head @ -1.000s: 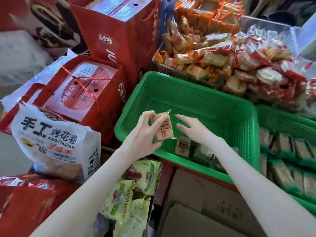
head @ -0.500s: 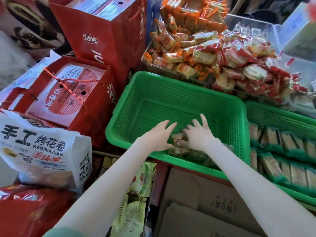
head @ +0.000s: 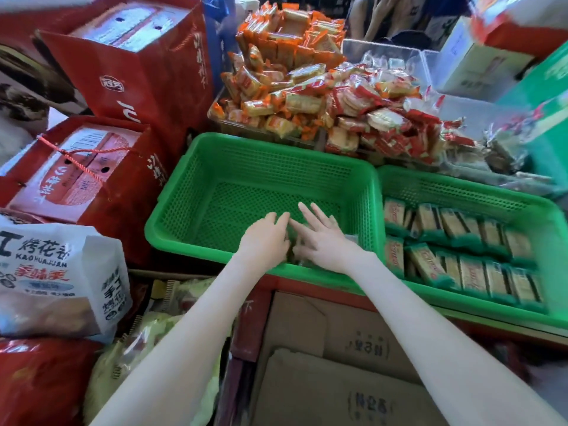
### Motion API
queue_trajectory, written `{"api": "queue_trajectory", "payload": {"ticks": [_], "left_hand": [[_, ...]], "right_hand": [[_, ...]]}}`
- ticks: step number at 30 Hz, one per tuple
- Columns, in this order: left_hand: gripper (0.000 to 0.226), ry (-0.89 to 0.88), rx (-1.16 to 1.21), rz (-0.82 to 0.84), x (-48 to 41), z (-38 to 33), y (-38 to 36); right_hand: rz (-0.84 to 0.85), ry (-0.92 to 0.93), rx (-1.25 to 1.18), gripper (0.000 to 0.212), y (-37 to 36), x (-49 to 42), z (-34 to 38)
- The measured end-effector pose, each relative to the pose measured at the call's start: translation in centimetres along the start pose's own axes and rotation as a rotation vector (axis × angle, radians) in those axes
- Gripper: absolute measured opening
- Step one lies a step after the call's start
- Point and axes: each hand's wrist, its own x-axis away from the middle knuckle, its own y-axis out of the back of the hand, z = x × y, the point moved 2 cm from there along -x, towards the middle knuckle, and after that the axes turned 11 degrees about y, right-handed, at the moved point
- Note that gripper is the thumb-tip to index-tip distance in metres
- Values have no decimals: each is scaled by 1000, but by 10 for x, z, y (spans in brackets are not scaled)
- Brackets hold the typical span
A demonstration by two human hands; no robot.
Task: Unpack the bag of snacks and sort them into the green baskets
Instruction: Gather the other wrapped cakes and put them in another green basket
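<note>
Working low at the near wall of the left green basket (head: 276, 167), centre frame. The left hand (head: 264, 238) and right hand (head: 327, 242) lie side by side, fingers extended and close to flat, fingertips nearly meeting. Neither visibly pinches anything. The small packets (head: 293, 256) beneath and between them are mostly hidden and blurred, so their count and type are unclear.

The step looks like settling packets into a first row. To do it well:
- press lightly so the contents don't crush
- square the packets against the near wall
- keep one face up
- copy the tidy rows (head: 473, 272) in the right green basket (head: 461, 195), right of frame

The rest of the left basket floor shows bare mesh, so the task is probably early for this basket. The white snack bag (head: 55, 272) sits at lower left, within easy reach.
</note>
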Motion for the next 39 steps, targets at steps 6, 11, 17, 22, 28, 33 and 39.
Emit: {"api": "queue_trajectory", "payload": {"ticks": [6, 11, 17, 22, 28, 33, 39], "left_hand": [[59, -57, 166, -228, 68, -104, -16], [53, -340, 181, -272, 156, -276, -54], [57, -611, 176, -136, 256, -508, -121], [51, -705, 113, -98, 290, -641, -165], [48, -711, 103, -125, 263, -770, -225], [57, -605, 104, -85, 212, -872, -292], [57, -526, -31, -207, 149, -956, -352]], "right_hand": [[-422, -58, 37, 58, 16, 128, -26], [-704, -316, -19, 57, 0, 327, -93], [-809, -667, -74, 57, -35, 574, -185], [-876, -811, -69, 59, -62, 714, -255], [-950, -924, -91, 64, -80, 792, -363], [-895, -949, -134, 58, -92, 825, -487], [-839, -813, -222, 55, -91, 831, -611]]}}
